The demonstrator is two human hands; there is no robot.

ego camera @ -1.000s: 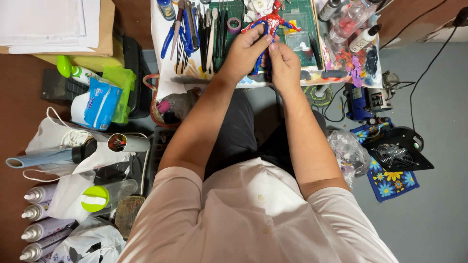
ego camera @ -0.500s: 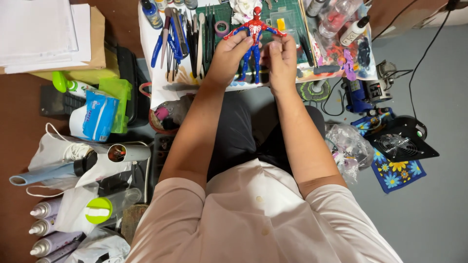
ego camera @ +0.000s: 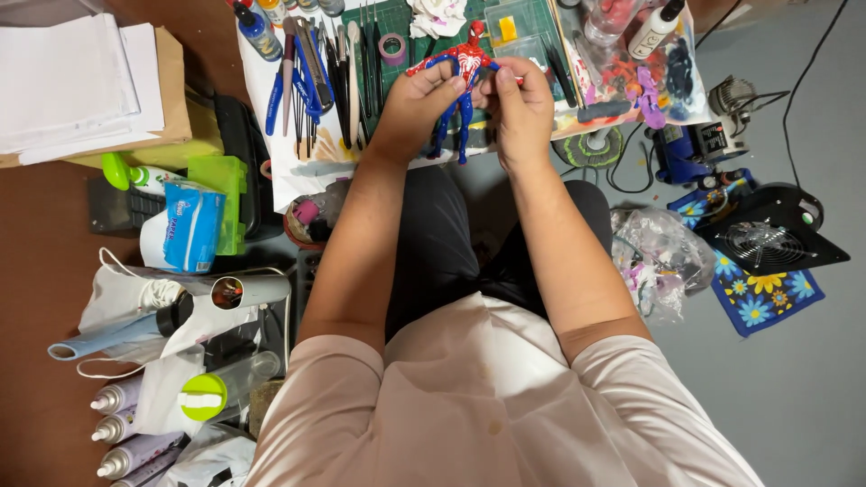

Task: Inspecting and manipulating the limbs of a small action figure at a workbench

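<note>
A red and blue action figure (ego camera: 462, 86) is held over the near edge of a small work table, above a green cutting mat (ego camera: 397, 27). My left hand (ego camera: 417, 101) grips the figure's left arm and side. My right hand (ego camera: 518, 101) holds its other side by the torso and arm. The figure's blue legs hang down between my two hands. My forearms reach forward from my lap, and I sit below the table.
Pliers, files and other hand tools (ego camera: 311, 77) lie in a row left of the mat, with paint bottles (ego camera: 257, 27) behind. A wipes pack (ego camera: 189, 225), spray cans (ego camera: 122, 428) and a paper stack (ego camera: 72, 77) crowd the left. A black fan (ego camera: 767, 239) and cables sit right.
The view has shifted so the table and figure sit lower in frame. Both hands keep their hold on the figure, which has turned a little between them.
</note>
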